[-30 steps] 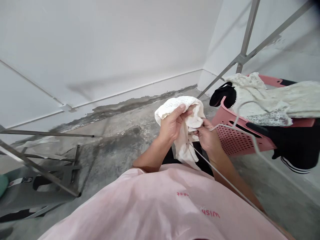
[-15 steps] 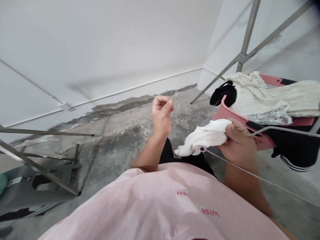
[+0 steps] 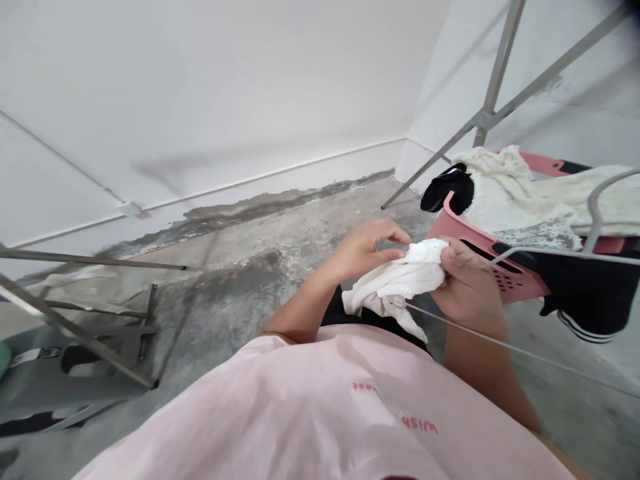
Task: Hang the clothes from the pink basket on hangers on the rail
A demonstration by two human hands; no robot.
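A crumpled white cloth [image 3: 400, 283] hangs in front of my lap, bunched at its upper right end. My right hand [image 3: 465, 280] grips that end between thumb and fingers, along with part of a pale wire hanger [image 3: 545, 255]. The hanger's thin lower bar runs from the cloth toward the lower right. My left hand [image 3: 373, 248] is at the cloth's upper left edge, thumb and fingers apart, the fingertips beside or just touching the fabric.
At the right, a pink basket [image 3: 470, 230] holds cream lace clothing [image 3: 520, 193] and black clothing [image 3: 590, 290]. Metal rack legs [image 3: 430, 167] stand behind it. At the left are more metal bars [image 3: 95, 262] and a grey plastic stool-like object [image 3: 40, 380].
My left hand has moved right and down to the cloth, its fingers parting. My right hand has shifted slightly left, the cloth hangs more spread, and more of the hanger shows.
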